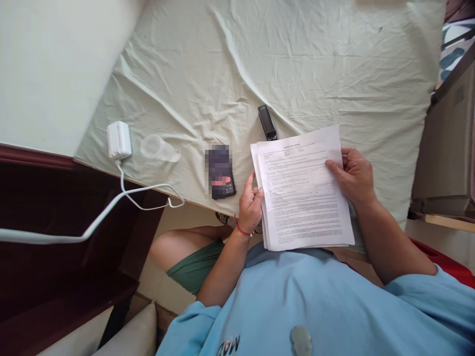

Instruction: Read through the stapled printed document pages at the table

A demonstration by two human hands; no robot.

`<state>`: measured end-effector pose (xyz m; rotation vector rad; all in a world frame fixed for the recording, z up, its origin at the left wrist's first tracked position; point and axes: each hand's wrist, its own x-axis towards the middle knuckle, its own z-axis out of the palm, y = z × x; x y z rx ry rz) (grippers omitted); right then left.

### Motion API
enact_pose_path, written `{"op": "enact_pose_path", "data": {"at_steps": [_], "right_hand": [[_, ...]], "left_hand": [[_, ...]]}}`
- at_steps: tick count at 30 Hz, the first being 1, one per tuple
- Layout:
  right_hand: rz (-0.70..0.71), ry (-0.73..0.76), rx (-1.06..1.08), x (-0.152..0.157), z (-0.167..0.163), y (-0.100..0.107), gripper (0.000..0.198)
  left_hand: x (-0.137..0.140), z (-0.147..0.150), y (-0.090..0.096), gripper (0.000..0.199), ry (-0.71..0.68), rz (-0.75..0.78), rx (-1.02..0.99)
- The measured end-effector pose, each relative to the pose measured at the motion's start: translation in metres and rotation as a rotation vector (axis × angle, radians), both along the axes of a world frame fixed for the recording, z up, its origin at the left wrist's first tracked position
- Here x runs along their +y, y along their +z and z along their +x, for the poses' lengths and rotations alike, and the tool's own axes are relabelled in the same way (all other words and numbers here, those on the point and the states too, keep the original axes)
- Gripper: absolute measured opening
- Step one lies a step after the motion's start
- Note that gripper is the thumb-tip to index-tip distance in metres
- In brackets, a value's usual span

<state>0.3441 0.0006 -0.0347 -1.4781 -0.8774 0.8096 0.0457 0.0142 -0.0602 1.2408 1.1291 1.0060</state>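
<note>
A stack of printed paper sheets [302,198] is held between both hands over the table's near edge, its text side up. The sheets lie slightly uneven along the left side. My left hand [251,207] is closed on the stack's left edge, thumb on top, with some fingers hidden beneath. On the right edge, my right hand [353,173] pinches the sheets, thumb on the front and the other fingers mostly behind. Just beyond the top of the papers lies a black stapler [267,122], its near end close to the top sheet.
A dark phone [230,185], partly blurred, lies left of the papers. Farther left are a clear plastic cup [158,148] on its side and a white power adapter [119,140] with a white cable [107,210] hanging past the edge. A wrinkled pale cloth [178,64] covers the table.
</note>
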Motion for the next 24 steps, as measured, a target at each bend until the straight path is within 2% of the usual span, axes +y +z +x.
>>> {"op": "enact_pose_path", "data": {"at_steps": [5, 8, 11, 13, 16, 19, 21, 24], "right_hand": [[0.011, 0.026, -0.088, -0.001, -0.001, -0.004, 0.03], [0.003, 0.013, -0.038, -0.001, -0.003, -0.003, 0.032], [-0.004, 0.038, -0.109, 0.0, -0.004, 0.0, 0.033], [-0.001, 0.069, -0.193, 0.001, -0.004, 0.0, 0.037], [0.05, 0.078, -0.23, 0.004, 0.0, -0.002, 0.054], [0.077, 0.075, -0.182, 0.005, 0.008, 0.003, 0.075], [0.021, 0.15, -0.082, 0.002, 0.011, 0.012, 0.083], [-0.107, 0.361, 0.148, -0.004, 0.012, 0.029, 0.071]], "left_hand": [[0.001, 0.004, 0.003, 0.049, 0.051, 0.052, 0.059], [0.001, 0.007, 0.007, 0.044, 0.039, 0.059, 0.108], [-0.001, 0.009, 0.01, 0.041, 0.002, 0.036, 0.139], [-0.002, 0.01, 0.011, 0.038, 0.002, 0.038, 0.125], [-0.003, 0.011, 0.013, 0.036, 0.006, 0.034, 0.029], [-0.002, 0.012, 0.019, 0.036, 0.052, -0.004, -0.09], [0.0, 0.013, 0.025, 0.035, 0.093, -0.036, -0.17], [0.006, 0.014, 0.035, 0.032, 0.15, -0.019, -0.253]]}}
